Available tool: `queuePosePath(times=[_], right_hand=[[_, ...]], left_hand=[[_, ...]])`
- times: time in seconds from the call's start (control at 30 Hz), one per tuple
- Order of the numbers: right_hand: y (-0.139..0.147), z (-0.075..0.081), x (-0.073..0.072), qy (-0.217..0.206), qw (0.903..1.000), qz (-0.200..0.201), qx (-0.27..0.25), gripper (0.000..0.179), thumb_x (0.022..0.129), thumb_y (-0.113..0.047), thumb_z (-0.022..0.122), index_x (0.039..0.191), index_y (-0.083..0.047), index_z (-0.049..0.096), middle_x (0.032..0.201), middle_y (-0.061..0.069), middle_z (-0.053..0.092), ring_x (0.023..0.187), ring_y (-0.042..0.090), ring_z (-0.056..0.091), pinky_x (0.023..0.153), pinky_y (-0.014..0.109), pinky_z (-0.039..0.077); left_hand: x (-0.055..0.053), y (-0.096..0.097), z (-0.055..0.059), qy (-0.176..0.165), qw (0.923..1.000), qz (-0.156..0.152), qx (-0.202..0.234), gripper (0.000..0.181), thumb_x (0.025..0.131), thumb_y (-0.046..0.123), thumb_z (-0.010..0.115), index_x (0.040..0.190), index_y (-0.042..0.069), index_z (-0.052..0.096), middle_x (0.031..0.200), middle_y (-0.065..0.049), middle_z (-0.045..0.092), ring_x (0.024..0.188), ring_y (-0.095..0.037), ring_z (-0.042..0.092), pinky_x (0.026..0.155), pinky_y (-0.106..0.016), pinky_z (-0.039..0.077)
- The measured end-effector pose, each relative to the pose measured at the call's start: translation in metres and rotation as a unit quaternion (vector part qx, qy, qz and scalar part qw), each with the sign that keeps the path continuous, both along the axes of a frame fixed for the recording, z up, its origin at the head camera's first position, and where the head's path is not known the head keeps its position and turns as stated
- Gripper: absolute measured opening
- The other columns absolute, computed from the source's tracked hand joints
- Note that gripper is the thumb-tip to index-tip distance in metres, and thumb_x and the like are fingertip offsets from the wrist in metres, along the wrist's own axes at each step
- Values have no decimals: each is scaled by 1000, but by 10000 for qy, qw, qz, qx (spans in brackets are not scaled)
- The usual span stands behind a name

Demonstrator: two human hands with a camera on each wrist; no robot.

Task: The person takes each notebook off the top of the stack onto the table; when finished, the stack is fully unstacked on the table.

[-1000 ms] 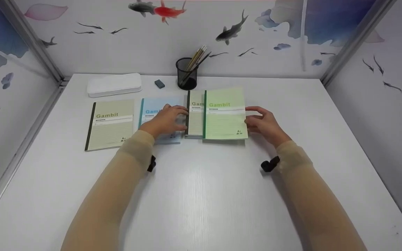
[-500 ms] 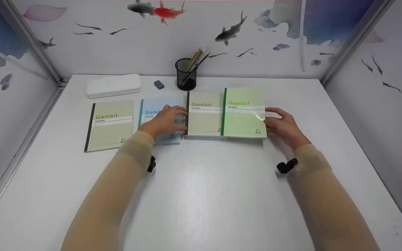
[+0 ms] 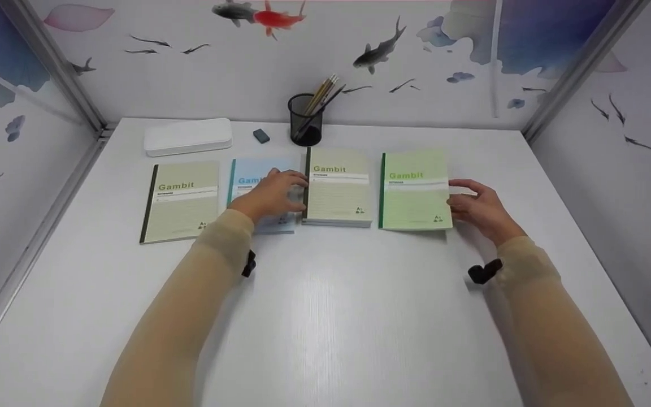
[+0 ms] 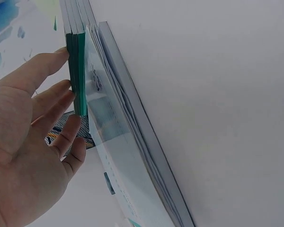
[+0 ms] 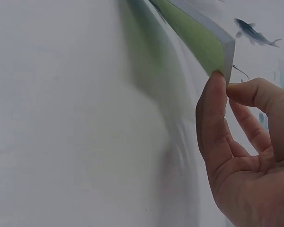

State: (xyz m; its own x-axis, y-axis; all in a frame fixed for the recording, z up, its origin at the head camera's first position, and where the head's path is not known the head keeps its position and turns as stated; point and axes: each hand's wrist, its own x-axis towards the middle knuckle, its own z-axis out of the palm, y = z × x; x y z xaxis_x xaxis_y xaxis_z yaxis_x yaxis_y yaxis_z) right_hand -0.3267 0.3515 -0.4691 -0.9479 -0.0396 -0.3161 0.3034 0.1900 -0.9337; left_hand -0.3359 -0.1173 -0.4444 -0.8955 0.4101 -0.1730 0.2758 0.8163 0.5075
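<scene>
My right hand [image 3: 481, 208] pinches the right edge of a light green Gambit notebook [image 3: 414, 195] with a dark green spine. In the right wrist view, the notebook's corner [image 5: 203, 42] is raised above the table, between thumb and fingers. My left hand [image 3: 270, 195] reaches over a blue notebook [image 3: 274, 225] and partly hides it. Its fingertips touch the spines [image 4: 76, 71] of a small stack of notebooks [image 3: 337, 200], topped by a beige one with a black spine. A single beige notebook [image 3: 181, 198] lies farther left.
A white case [image 3: 188, 137] stands at the back left of the white table [image 3: 325, 316]. Right of it are a small dark eraser [image 3: 261, 135] and a black mesh cup [image 3: 306, 133] holding several pencils. Printed panels enclose the back and sides.
The green notebook has slid off the stack to the right in my right hand, baring the beige cover beneath. My left hand has stayed at the stack's spines.
</scene>
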Motion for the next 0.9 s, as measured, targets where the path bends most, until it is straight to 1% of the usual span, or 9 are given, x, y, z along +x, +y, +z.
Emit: queuePosePath(times=[0.07,0.17,0.27,0.43,0.53,0.6,0.7,0.77,0.9], right_hand=[[0,0,0,44,9997,50,244,59,99,-11,66,154,-12,44,103,-8,75,88,8,72,77,24,60],[-2,1,-1,155,9979,120,610,60,98,-14,68,154,-10,44,108,-4,73,88,9,73,78,25,61],[-3,2,-2,261,9940,218,1042,61,97,-17,70,153,-12,47,114,1,71,88,9,72,78,26,61],[-5,5,-3,333,9796,482,1922,52,96,-26,72,145,-17,58,115,1,69,81,9,65,71,25,56],[-7,6,-4,320,9701,660,2314,50,94,-33,74,140,-18,63,118,4,67,79,13,60,68,26,51],[-8,7,-4,334,9646,789,2494,53,92,-35,77,140,-18,64,123,8,65,86,16,59,71,27,50],[-10,7,-5,397,9548,1035,2756,60,89,-36,80,143,-16,61,133,14,59,105,23,57,80,29,49],[-10,6,-6,474,9479,1147,2936,62,88,-36,81,143,-16,60,136,17,58,116,28,55,87,32,49],[-13,4,-7,625,9387,1258,3147,62,89,-33,80,144,-14,60,136,19,58,126,34,55,94,39,48]], left_hand=[[0,1,1,28,10000,-63,-16,60,95,35,75,149,15,55,162,2,43,149,-27,32,124,-47,32],[0,2,1,41,9999,-119,-34,61,95,34,75,149,13,56,162,0,43,149,-29,31,124,-48,31],[0,2,1,34,10000,-38,-25,61,95,35,75,149,14,55,162,1,43,149,-28,32,124,-47,31],[1,1,2,60,10000,15,-32,61,96,35,74,150,15,54,163,2,42,149,-26,32,124,-46,31],[1,0,2,47,10000,17,11,61,96,34,74,150,15,54,163,2,42,150,-27,31,124,-47,31],[1,1,2,3,10000,51,62,61,96,33,75,150,15,54,163,2,42,151,-27,30,125,-47,30],[1,1,2,-57,9999,99,70,61,95,33,75,150,15,54,163,3,41,153,-27,29,125,-47,29],[2,1,2,-67,9999,125,59,61,95,33,76,150,16,55,163,3,42,153,-28,28,126,-47,29],[2,2,2,-67,9998,155,48,61,95,33,76,150,17,55,162,4,42,152,-27,30,125,-47,31]])
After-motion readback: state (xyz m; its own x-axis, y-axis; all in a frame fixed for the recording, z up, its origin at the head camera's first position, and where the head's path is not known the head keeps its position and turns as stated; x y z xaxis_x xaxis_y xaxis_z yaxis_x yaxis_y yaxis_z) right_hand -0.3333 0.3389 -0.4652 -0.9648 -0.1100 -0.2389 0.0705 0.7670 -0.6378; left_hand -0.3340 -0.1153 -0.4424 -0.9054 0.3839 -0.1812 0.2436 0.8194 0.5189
